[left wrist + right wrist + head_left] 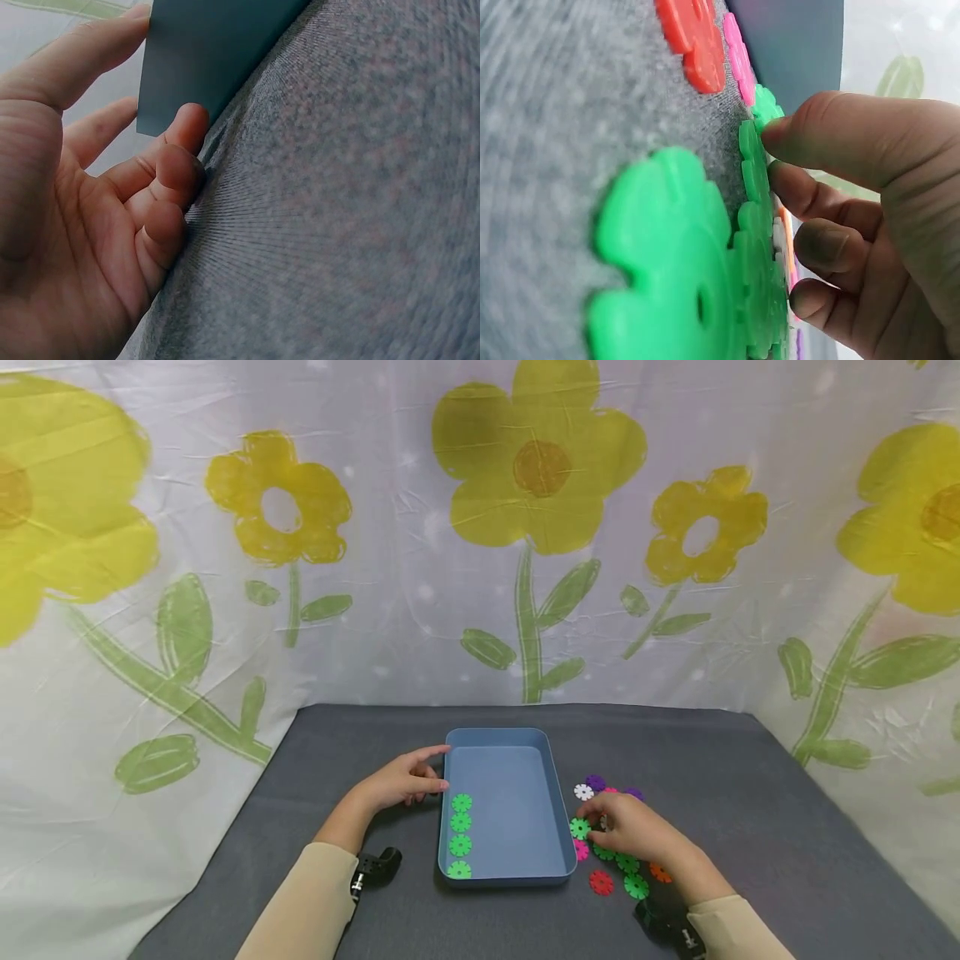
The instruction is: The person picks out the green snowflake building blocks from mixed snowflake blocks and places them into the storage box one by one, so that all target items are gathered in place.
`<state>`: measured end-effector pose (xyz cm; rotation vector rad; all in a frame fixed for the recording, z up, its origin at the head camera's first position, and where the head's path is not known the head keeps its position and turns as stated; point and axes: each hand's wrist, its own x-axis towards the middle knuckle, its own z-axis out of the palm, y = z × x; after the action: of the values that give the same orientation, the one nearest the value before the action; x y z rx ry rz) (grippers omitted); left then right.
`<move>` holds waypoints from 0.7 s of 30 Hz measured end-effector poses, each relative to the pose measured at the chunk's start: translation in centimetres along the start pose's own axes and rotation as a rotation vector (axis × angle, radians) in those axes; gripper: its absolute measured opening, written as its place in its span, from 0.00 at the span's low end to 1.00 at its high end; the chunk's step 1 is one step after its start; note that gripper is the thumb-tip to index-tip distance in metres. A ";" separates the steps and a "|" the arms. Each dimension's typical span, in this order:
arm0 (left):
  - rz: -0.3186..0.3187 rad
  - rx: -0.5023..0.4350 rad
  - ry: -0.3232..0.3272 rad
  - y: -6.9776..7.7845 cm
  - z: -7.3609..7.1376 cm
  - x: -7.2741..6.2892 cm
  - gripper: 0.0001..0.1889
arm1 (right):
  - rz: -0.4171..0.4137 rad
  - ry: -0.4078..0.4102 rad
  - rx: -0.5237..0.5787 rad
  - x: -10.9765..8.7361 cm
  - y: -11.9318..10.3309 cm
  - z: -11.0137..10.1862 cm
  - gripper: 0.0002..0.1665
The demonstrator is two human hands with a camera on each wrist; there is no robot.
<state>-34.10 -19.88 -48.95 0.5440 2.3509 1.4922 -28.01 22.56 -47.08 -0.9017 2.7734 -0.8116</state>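
Tray [510, 793] holds four green discs [461, 821], left hand [401, 779] touching it.

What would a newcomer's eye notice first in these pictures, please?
Probably the large yellow flower on the backdrop, high in the middle. Next comes the blue tray below it, with four bright green pieces in a column along its left side. Right of the tray, the right hand is at a cluster of colourful pieces.

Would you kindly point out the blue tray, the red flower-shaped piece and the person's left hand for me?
Blue tray [510, 814], head view: bare middle of its floor.
Red flower-shaped piece [602, 882], head view: middle of its face.
Left hand [397, 781], head view: back of the hand.
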 end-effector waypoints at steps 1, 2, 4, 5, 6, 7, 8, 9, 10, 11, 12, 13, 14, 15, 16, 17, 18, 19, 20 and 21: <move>-0.001 0.000 -0.001 0.0 0.0 0.0 0.41 | 0.002 -0.002 0.019 -0.1 0.0 0.0 0.14; -0.002 0.000 -0.001 0.0 0.1 0.0 0.41 | 0.010 -0.006 0.040 -0.1 0.0 0.0 0.14; -0.003 -0.001 -0.005 -0.1 0.1 0.1 0.41 | 0.022 -0.009 0.077 -0.2 0.0 0.0 0.15; -0.004 -0.002 -0.007 -0.1 0.1 0.1 0.41 | 0.030 -0.012 0.097 -0.3 0.0 0.0 0.15; -0.004 0.000 -0.007 -0.1 0.1 0.1 0.41 | 0.040 -0.013 0.113 -0.4 0.0 0.0 0.15; -0.003 0.001 -0.008 -0.1 0.1 0.2 0.41 | 0.047 -0.014 0.130 -0.4 0.0 0.0 0.15; -0.001 0.001 -0.009 -0.1 0.1 0.1 0.40 | 0.054 -0.015 0.143 -0.5 -0.1 0.0 0.15; 0.000 0.002 -0.010 0.0 0.1 0.2 0.40 | 0.060 -0.014 0.151 -0.5 -0.1 0.0 0.15; 0.001 0.003 -0.010 0.0 0.1 0.2 0.40 | 0.063 -0.015 0.160 -0.5 0.0 0.0 0.15; 0.001 0.003 -0.011 0.0 0.1 0.2 0.40 | 0.064 -0.015 0.165 -0.5 -0.1 0.0 0.15; 0.001 0.003 -0.012 0.0 0.1 0.1 0.40 | 0.065 -0.015 0.170 -0.4 0.0 0.0 0.15; 0.002 0.002 -0.013 0.1 0.1 0.1 0.40 | 0.067 -0.015 0.174 -0.4 0.0 0.0 0.15; 0.002 0.002 -0.013 0.1 0.1 0.1 0.40 | 0.069 -0.016 0.177 -0.4 0.0 0.1 0.14; 0.000 0.002 -0.013 0.1 0.0 0.1 0.41 | 0.072 -0.016 0.181 -0.4 0.1 0.1 0.14; 0.000 0.003 -0.013 0.1 0.1 0.0 0.41 | 0.073 -0.016 0.185 -0.3 0.1 0.1 0.13; -0.001 0.003 -0.013 0.2 0.0 0.0 0.41 | 0.074 -0.015 0.192 -0.3 0.1 0.1 0.13; 0.000 0.003 -0.012 0.1 0.0 0.0 0.41 | 0.075 -0.014 0.199 -0.3 0.1 0.2 0.12; 0.000 0.002 -0.011 0.1 0.0 -0.1 0.41 | 0.074 -0.012 0.206 -0.3 0.1 0.2 0.12; -0.002 0.002 -0.009 0.1 0.0 -0.1 0.41 | 0.072 -0.009 0.215 -0.3 0.0 0.2 0.11; -0.003 0.001 -0.008 0.1 0.1 -0.1 0.41 | 0.069 -0.005 0.222 -0.3 0.0 0.3 0.11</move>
<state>-33.97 -19.84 -48.86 0.5454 2.3454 1.4854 -27.68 22.61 -47.31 -0.7628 2.6260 -1.0761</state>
